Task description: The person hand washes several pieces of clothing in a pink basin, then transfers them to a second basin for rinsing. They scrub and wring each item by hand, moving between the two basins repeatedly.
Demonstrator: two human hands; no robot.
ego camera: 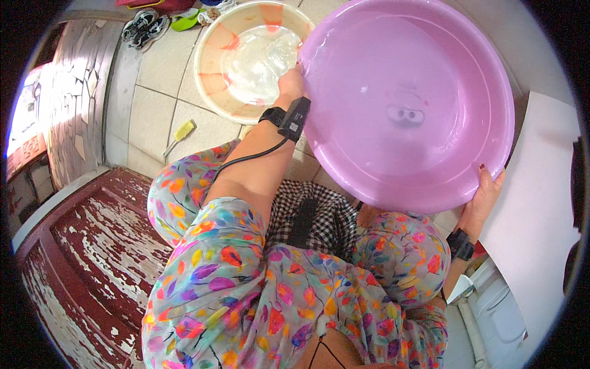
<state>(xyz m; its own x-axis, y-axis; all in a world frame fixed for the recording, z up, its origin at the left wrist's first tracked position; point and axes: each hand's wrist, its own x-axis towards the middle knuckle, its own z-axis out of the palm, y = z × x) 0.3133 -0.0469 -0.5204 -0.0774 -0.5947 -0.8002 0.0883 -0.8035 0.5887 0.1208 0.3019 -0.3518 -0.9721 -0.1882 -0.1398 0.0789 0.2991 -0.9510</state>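
Note:
A large pink-purple plastic basin [392,83] is raised in front of me, its inside with a printed pair of cartoon eyes facing up at the camera. My left hand [291,84] grips its left rim, the fingers mostly hidden behind it. At the lower right, my right hand [484,193] holds the rim with the thumb over the edge. Beyond my left wrist, a cream basin with orange patches [213,60] stands on the tiled floor, and clear water seems to be in it. The purple basin slightly overlaps its right side.
A yellow-headed brush [185,130] lies on the floor tiles left of my forearm. Black-and-white shoes [145,30] and a green slipper [185,20] are at the upper left. A peeling dark red door [110,230] stands at my left, a white panel [534,184] at my right.

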